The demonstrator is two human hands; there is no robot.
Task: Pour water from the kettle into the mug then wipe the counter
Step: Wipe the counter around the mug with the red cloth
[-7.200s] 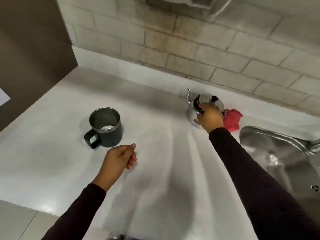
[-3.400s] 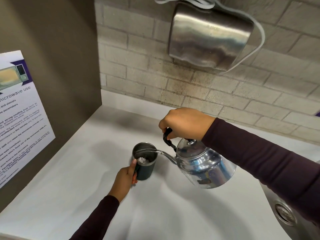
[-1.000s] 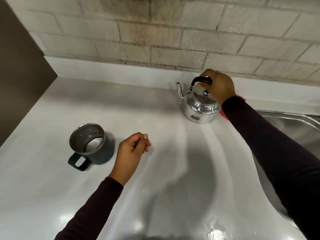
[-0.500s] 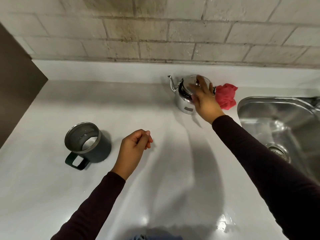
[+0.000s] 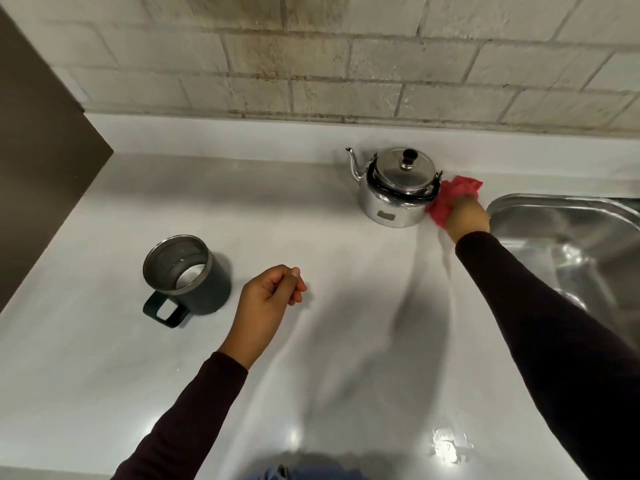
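back: stained pale brick wall [image 5: 311, 64] | left: dark brown panel [image 5: 38, 140] | right: steel sink [image 5: 561, 199]

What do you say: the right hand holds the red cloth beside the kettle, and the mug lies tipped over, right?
No: the head view shows the mug standing upright. The rest holds: the right hand holds the red cloth beside the kettle.

A kitchen: white counter [image 5: 311, 209], steel sink [image 5: 554, 199], brick-tiled wall [image 5: 346, 64], kettle [image 5: 394, 206].

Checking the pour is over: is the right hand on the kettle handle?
No, the right hand grips the red cloth beside the kettle.
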